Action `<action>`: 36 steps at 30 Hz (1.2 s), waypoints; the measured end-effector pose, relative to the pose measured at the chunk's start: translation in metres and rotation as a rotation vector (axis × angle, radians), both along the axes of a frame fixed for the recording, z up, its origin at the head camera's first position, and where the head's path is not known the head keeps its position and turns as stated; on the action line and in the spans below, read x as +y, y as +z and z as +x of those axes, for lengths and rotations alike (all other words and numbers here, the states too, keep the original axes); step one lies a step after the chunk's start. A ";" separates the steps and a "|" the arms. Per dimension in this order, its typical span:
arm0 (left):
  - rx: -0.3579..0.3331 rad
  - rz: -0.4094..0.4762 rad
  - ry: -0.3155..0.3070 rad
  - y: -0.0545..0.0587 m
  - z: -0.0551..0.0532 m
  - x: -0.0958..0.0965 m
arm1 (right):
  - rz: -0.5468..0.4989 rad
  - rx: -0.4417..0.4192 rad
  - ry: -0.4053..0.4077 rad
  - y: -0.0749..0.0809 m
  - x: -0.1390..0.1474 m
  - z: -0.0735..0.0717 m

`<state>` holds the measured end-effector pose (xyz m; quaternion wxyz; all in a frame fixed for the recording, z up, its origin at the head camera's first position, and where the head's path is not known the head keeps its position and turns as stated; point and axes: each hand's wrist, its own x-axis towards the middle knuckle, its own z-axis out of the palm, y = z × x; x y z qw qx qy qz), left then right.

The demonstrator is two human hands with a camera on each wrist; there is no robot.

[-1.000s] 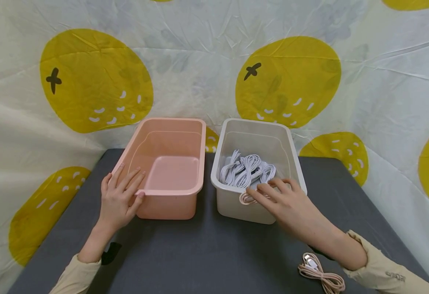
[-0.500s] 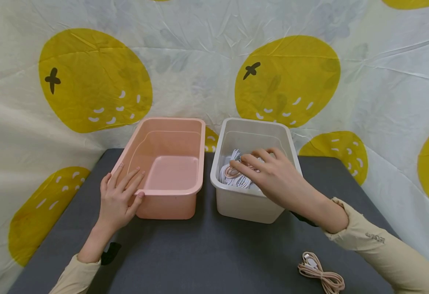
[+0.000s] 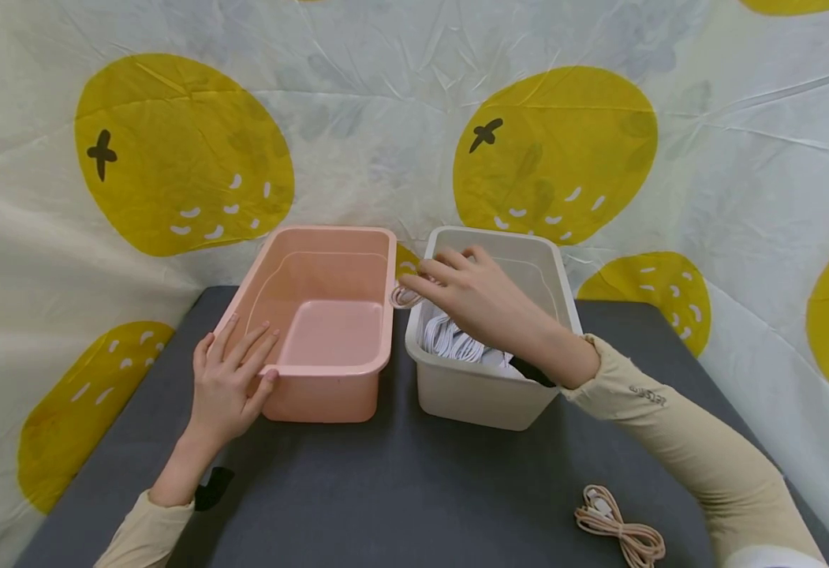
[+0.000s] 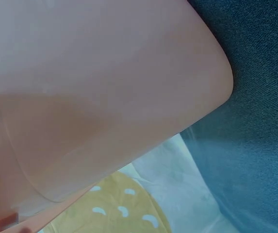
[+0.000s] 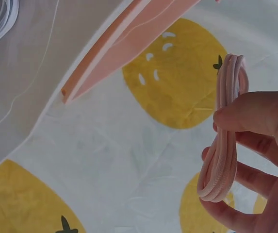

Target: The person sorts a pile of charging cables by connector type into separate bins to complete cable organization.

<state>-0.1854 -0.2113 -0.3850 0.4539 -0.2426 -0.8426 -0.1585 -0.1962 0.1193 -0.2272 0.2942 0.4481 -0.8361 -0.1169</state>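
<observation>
Up around the left edge of the white bin (image 3: 481, 402), the right hand (image 3: 481, 298) has got a bundled pink cable (image 5: 223, 155) pinched, while further left the left hand (image 3: 228, 386) just rests, fingers straight, on the pink bin (image 3: 325, 398).

In the head view, the right hand (image 3: 467, 292) is hiding much of the pink cable bundle (image 5: 222, 160); the right forearm (image 3: 559, 347) is covering some white cables (image 3: 449, 339) and part of the white bin (image 3: 481, 394); the lettering (image 3: 648, 395) on the right sleeve (image 3: 691, 442) is looking too small to read; the bottom edge is clipping the second pink bundle (image 3: 623, 531); the right wrist view is cropping the right hand and the white cables; the left wrist view is cropping the pink bin (image 4: 105, 73).
</observation>
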 end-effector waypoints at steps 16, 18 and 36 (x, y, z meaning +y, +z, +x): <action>-0.020 -0.008 0.014 -0.001 0.002 -0.001 | 0.060 0.022 0.067 -0.009 -0.064 -0.056; -0.018 -0.009 0.014 -0.001 0.001 -0.001 | 0.065 0.034 0.074 -0.011 -0.071 -0.062; -0.016 -0.016 0.020 -0.001 -0.001 -0.002 | 0.133 -0.076 -0.012 -0.018 -0.123 -0.092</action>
